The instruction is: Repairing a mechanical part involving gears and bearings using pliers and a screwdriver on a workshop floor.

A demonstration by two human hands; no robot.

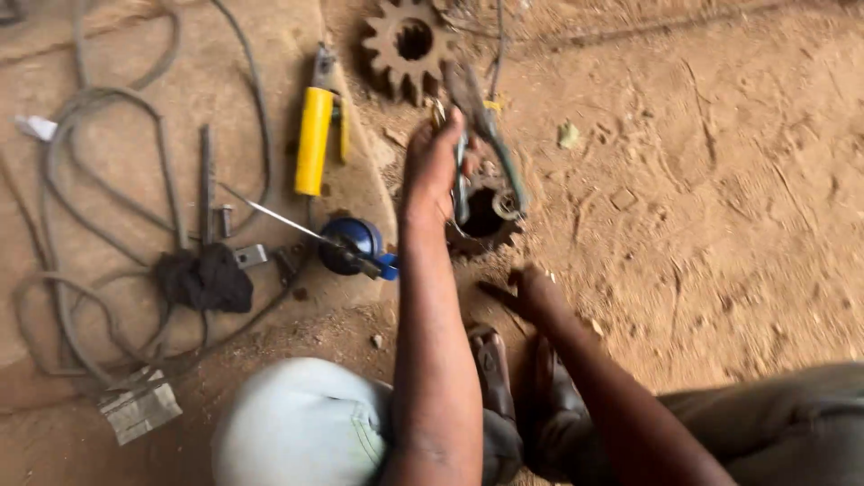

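My left hand (434, 155) reaches forward and grips a pair of pliers (486, 126) with dull green handles. The pliers hang over a round, rusty metal part with a dark hole (484, 218) that lies on the dirt. My right hand (537, 293) sits nearer to me, just below that part, with its fingers closed on a short dark rod-like piece (493, 292). What exactly that piece is, I cannot tell.
A large rusty gear (409, 40) lies beyond the pliers. To the left are a yellow-handled tool (314, 137), a blue round object (356, 245) with a thin metal rod, a black cloth (205, 277) and looping cables (72, 180). My knee (297, 423) and sandalled feet (493, 369) are at the bottom.
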